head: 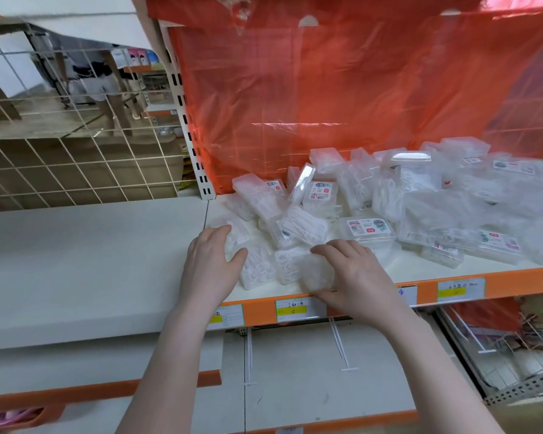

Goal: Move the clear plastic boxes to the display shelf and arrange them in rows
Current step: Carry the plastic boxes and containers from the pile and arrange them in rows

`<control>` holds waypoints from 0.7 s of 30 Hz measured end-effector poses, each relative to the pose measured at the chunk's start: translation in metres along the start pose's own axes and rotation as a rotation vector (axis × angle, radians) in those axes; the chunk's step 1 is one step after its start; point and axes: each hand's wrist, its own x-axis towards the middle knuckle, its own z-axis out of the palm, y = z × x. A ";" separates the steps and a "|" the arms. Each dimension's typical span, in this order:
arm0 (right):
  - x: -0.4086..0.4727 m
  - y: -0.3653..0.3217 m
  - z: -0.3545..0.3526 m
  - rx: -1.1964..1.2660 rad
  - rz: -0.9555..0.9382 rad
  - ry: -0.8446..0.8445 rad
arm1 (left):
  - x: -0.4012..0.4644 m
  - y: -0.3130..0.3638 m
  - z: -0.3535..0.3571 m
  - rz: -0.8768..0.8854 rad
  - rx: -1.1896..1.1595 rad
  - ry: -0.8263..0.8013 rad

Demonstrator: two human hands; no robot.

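Observation:
Several clear plastic boxes (370, 195) of white picks lie in a loose heap on the white display shelf (414, 267). Near its front left, a few boxes lie flat side by side. My left hand (212, 261) rests on one flat box (237, 234) at the shelf's left end, fingers fairly straight, thumb beside a second box (257, 266). My right hand (348, 274) grips a clear box (317, 272) at the front edge, thumb underneath by the orange rail. A third flat box (287, 264) lies between the hands.
An orange rail (499, 285) with price labels runs along the shelf front. Red plastic sheeting (342, 89) hangs behind the heap. A bare white shelf (85, 261) lies to the left, a wire grid (76, 145) behind it. A person stands far back left. Lower shelves sit below.

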 end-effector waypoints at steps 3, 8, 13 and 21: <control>0.001 0.001 -0.007 0.058 0.064 0.036 | 0.000 0.000 0.000 0.010 0.001 -0.015; -0.001 -0.001 -0.019 0.125 0.182 0.042 | 0.000 0.001 0.003 0.038 0.002 -0.038; -0.003 -0.003 -0.023 0.159 0.294 0.061 | -0.001 -0.001 0.011 0.106 0.069 -0.088; -0.001 -0.010 -0.027 0.224 0.382 0.096 | -0.006 -0.013 0.027 0.237 0.161 -0.271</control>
